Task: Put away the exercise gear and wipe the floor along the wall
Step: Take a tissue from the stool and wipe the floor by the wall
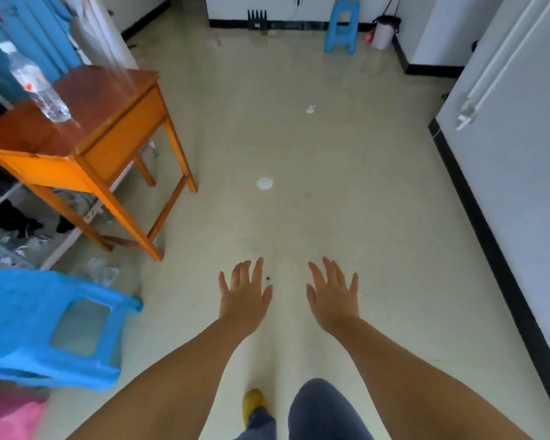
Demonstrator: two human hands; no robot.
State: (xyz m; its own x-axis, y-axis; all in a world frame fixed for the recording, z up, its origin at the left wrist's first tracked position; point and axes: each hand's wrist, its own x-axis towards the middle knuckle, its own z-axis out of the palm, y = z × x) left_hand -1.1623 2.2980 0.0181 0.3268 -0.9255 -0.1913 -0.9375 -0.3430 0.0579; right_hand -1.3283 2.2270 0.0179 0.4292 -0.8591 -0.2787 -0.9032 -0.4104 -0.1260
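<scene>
1. Two blue stools show: the near blue stool stands left of the wooden counter's front legs, with something pink under its near edge.
2. On the counter, a clear water bottle leans, blurred.
3. Right of the counter, the left hand hovers above the floor, fingers spread, gripping nothing.
4. Beyond the hands, a round white spot and a scrap of white paper lie on the floor.
5. Beside the left hand, the right hand is likewise spread and bare.
6. Far from the counter, the second blue stool stands by the back wall near a pale bin.
7. Rightmost, the white wall with black skirting runs along the floor; I cannot tell which item is exercise gear.
</scene>
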